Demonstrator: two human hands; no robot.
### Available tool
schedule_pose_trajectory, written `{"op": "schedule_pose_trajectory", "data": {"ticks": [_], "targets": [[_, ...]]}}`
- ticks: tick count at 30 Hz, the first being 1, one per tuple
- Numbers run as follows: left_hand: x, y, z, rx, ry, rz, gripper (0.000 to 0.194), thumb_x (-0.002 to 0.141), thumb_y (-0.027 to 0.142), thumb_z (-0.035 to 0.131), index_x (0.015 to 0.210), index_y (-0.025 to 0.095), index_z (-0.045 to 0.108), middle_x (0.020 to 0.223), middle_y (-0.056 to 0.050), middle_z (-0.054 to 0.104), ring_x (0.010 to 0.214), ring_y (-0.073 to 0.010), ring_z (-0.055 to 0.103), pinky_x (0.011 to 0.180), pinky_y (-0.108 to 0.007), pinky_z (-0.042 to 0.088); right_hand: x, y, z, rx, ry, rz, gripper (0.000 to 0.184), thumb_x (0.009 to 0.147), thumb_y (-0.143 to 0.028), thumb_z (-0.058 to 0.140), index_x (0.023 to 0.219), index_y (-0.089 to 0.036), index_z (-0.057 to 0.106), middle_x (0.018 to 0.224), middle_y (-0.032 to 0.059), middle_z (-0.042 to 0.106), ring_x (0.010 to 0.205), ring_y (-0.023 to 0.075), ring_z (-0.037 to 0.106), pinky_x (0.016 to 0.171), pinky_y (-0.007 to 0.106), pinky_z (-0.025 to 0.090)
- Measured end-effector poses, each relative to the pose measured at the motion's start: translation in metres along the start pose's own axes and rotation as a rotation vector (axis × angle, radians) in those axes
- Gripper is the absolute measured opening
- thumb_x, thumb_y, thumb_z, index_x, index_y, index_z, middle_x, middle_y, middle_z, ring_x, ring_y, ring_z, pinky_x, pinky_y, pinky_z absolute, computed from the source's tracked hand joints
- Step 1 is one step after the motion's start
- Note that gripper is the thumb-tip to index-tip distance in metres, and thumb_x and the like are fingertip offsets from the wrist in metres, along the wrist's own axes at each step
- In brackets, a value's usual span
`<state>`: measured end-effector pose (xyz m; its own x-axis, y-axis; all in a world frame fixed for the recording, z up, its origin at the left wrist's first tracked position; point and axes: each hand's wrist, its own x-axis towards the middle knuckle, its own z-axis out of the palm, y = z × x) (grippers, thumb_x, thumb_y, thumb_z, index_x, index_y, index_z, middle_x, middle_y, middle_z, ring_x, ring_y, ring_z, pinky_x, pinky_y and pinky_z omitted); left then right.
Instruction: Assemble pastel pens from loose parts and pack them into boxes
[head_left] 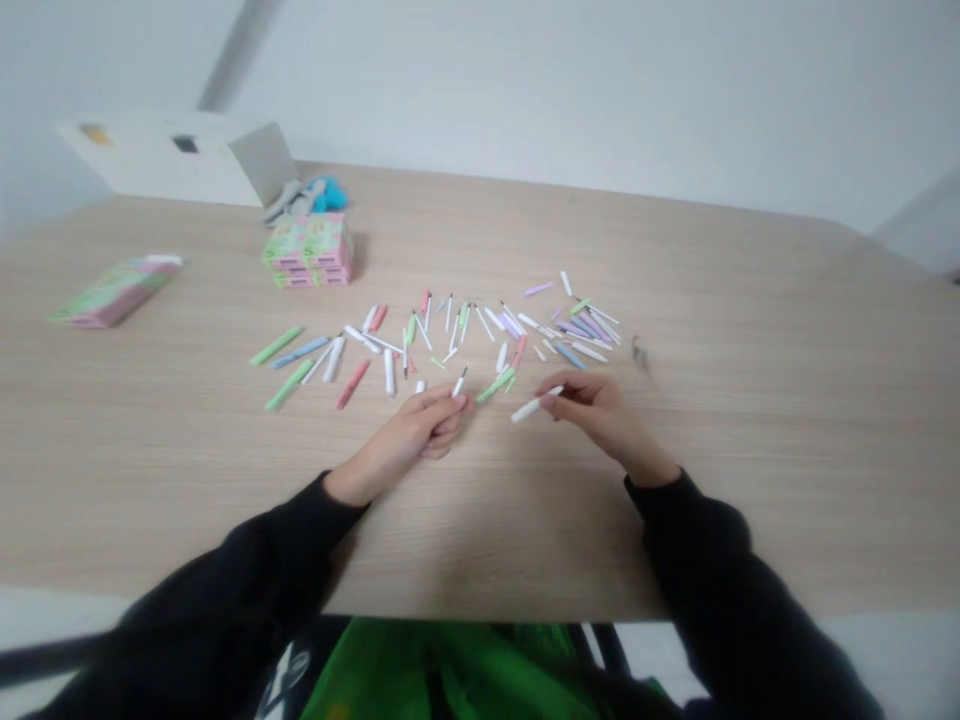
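Note:
My left hand (433, 422) is closed in a pinch around a slim white pen refill (460, 382), whose dark tip points up and away. To the right, my right hand (592, 408) grips a white pen barrel (527, 409) between thumb and fingers. The two pieces are apart, a little above the table. Between the hands lies a green pen barrel (495, 387). Just beyond them are scattered pen parts in white, red, green, blue and purple, among them a red barrel (353, 384) and a blue barrel (300, 352).
Pink and green boxes (308, 250) are stacked at the back left of the wooden table (750, 400). Another pink and green pack (118, 291) lies further left. Behind the stack are a blue and grey cloth-like bundle (307, 198) and a white box (180, 160).

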<state>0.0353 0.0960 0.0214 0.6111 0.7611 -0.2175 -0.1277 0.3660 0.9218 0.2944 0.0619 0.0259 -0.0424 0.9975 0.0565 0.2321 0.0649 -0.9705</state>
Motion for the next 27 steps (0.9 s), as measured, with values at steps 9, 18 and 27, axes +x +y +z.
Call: {"op": "schedule_pose_trajectory", "data": {"ticks": [9,18,27], "targets": [[-0.009,-0.006,-0.025,0.172,0.114,0.065,0.027,0.095,0.037,0.053,0.08,0.015,0.058,0.054,0.007,0.037,0.04,-0.0058,0.031,0.04,-0.02,0.024,0.011,0.033,0.011,-0.443,-0.001,0.294,0.021,0.082,-0.037,0.066,0.075,-0.017,0.065,0.045,-0.0065,0.051,0.04,0.0101,0.045,0.044,0.024,0.03],[-0.009,0.0,-0.048,0.284,0.196,0.126,0.027,0.093,0.041,0.054,0.078,0.018,0.057,0.053,0.007,0.04,0.039,-0.0083,0.033,0.04,-0.023,0.023,0.009,0.037,0.023,-0.521,0.205,0.191,0.026,0.082,-0.033,0.065,0.103,-0.019,0.06,0.055,-0.0073,0.054,0.051,0.0157,0.054,0.056,0.029,0.037],[-0.016,0.015,-0.069,0.495,0.299,0.168,0.029,0.096,0.036,0.045,0.077,0.019,0.059,0.053,0.006,0.043,0.042,-0.0096,0.036,0.05,-0.026,0.029,-0.001,0.022,0.054,-0.681,0.091,-0.27,0.018,0.09,-0.024,0.06,0.107,-0.02,0.067,0.093,0.0053,0.059,0.085,0.0207,0.06,0.08,0.034,0.048]]}}
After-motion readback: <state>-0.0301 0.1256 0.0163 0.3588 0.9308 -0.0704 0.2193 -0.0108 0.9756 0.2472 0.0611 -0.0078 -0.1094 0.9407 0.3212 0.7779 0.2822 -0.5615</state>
